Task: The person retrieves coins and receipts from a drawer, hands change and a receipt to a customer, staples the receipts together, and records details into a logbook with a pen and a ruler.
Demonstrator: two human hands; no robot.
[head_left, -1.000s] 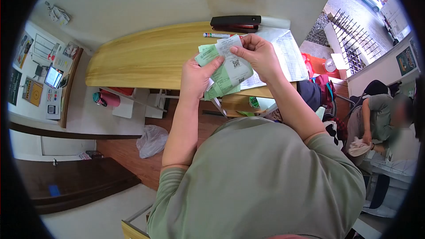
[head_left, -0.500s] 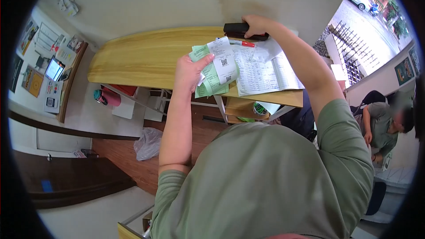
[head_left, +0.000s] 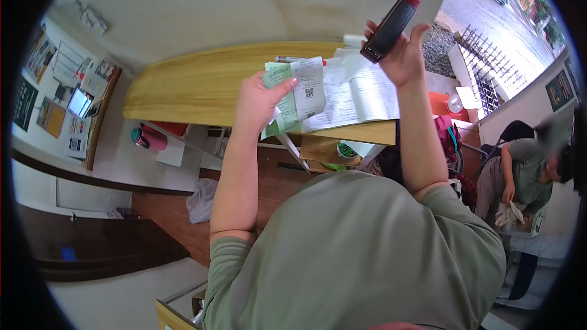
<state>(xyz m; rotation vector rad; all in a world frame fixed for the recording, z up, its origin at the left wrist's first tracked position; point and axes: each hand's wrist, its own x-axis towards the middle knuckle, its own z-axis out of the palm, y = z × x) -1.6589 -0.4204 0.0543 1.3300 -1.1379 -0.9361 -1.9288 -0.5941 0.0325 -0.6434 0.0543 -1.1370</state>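
My left hand pinches a small stack of papers over the front of the wooden desk. A white receipt with a printed QR code lies on top, and green slips show beneath it. Raised above the desk's right end, my right hand holds a black and dark red stapler, tilted, with the thumb held away from it. Below it is an open notebook with handwritten lines, partly under a crumpled clear plastic bag. A marker lies behind the receipts.
The wooden desk runs along the wall. A shelf underneath holds a cup of green items. A pink tumbler stands at the left, and a plastic bag lies on the floor. At the right sits another person holding a pale cloth.
My right hand has lifted the stapler off the desk's back edge, up and to the right, and turned it. My left hand keeps the papers, now more upright and neatly together.
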